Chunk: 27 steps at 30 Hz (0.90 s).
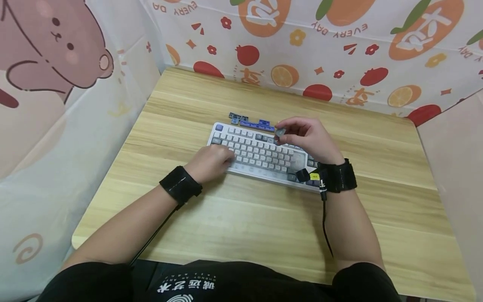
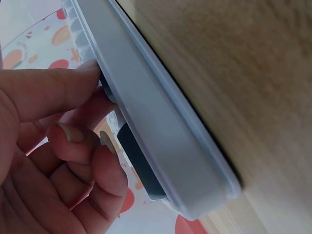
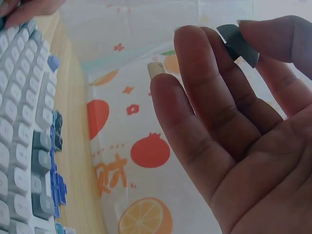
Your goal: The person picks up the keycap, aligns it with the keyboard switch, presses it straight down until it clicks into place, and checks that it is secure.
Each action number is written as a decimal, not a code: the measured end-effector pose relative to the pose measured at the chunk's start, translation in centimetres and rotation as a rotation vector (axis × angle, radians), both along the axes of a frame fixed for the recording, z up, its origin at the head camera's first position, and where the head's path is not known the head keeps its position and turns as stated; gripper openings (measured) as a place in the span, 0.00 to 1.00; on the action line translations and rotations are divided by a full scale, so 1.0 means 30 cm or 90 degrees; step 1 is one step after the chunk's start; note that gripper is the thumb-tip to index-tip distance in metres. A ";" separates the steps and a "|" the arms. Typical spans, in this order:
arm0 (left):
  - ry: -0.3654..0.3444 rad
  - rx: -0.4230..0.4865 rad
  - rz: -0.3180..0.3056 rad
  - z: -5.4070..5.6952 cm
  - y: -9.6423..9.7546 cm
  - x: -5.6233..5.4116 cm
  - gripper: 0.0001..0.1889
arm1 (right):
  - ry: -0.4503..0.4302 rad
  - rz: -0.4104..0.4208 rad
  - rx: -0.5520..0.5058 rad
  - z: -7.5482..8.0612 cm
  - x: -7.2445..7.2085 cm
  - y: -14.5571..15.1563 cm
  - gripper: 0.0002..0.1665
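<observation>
Closest to the camera, a black shirt (image 1: 241,281) with white lettering fills the bottom edge, and two bare forearms (image 1: 128,222) reach over a pale wood-grain surface (image 1: 245,222). Black bands (image 1: 182,183) wrap both wrists, a cable (image 1: 325,222) trailing from each. Now to the near left corner of the keyboard (image 1: 260,152), and it's the left hand (image 1: 211,162), thumb and fingertip pinching a dark key (image 2: 106,88) by the board's edge, other fingers curled beside it. The keyboard lies flat mid-surface, white keys in rows, grey ones mixed in. Over its far side, the right hand (image 1: 312,136): a small grey keycap (image 1: 280,132) pinched between thumb and finger, held clear of the board! Just beyond the far edge, blue and dark pieces (image 1: 256,125) lie close by. Farthest back, a white cloth (image 1: 302,46) shows oranges, red fruit and flowers, with a big pinkish bear (image 1: 53,50) on the left-hand hanging.
</observation>
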<state>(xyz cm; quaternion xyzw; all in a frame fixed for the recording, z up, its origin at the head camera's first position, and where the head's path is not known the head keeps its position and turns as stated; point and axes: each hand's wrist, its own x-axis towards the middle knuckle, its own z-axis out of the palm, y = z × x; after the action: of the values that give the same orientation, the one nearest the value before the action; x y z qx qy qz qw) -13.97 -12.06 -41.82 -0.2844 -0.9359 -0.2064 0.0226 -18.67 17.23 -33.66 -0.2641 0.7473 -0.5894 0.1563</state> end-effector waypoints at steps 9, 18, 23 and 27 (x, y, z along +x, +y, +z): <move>-0.024 0.001 0.009 -0.007 -0.007 0.000 0.06 | 0.002 -0.042 0.015 -0.014 0.040 0.019 0.16; -0.034 -0.001 0.012 0.016 -0.010 0.000 0.06 | 0.012 -0.074 0.177 -0.095 0.065 0.081 0.16; -0.052 0.009 0.020 0.014 -0.018 0.003 0.07 | 0.056 -0.071 0.275 -0.141 0.082 0.104 0.13; -0.069 0.013 0.029 0.013 -0.029 0.010 0.10 | 0.141 -0.056 0.344 -0.177 0.095 0.113 0.10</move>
<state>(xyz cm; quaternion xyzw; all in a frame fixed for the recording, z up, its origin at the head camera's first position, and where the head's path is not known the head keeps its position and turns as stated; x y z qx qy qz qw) -13.68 -12.93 -41.42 -0.2511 -0.9398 -0.2307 -0.0207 -15.81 20.63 -38.96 -0.2429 0.9004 -0.3430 0.1125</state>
